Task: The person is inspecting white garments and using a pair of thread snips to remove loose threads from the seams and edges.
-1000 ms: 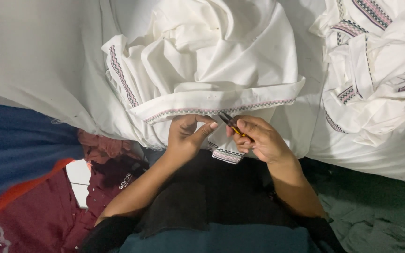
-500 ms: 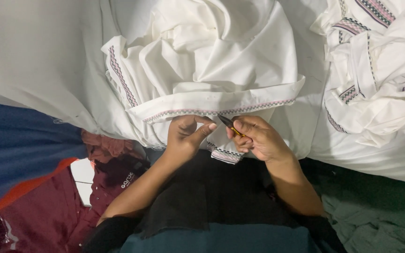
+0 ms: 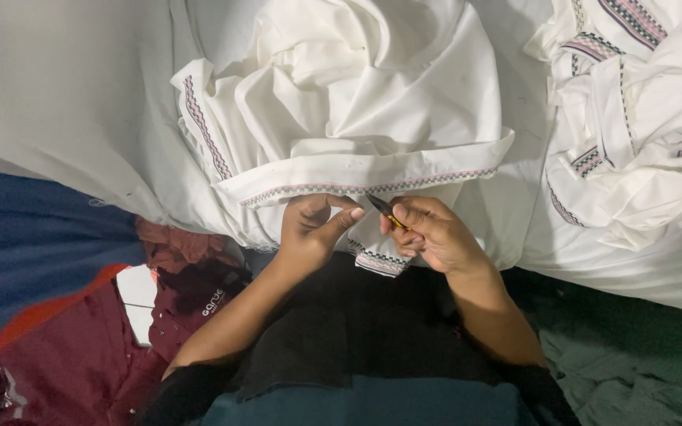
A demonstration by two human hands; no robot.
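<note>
The white garment [image 3: 357,102] lies crumpled in a heap at the top middle of the view, and its folded band with a thin pink-and-dark embroidered stripe [image 3: 372,187] runs across just above both hands; that band serves as the landmark here.

Far to the left of the band lies a plain white sheet [image 3: 49,87], and below it a dark blue cloth with an orange edge [image 3: 33,252]. Lower left of the band sits a maroon cloth [image 3: 96,355] with a small white patch beside it.

Just below the band's left half is the left hand [image 3: 309,229]. Its fingers are curled in and the thumb stretches out to the right, pinching the white fabric right under the band, so it is closed on the garment.

Below the band's middle, between the two hands, a short embroidered hem piece [image 3: 380,260] of the same garment hangs down over the person's dark lap [image 3: 357,323].

Just below the band's right half is the right hand [image 3: 436,233]. It is closed around a small dark tool with a yellow mark [image 3: 384,209], whose tip points up and left toward the band and stops just short of the left thumb. What kind of tool it is cannot be told.

Far to the right of the band lies a second pile of white cloth with similar striped trim [image 3: 625,126], and below that a dark green surface [image 3: 633,347].
</note>
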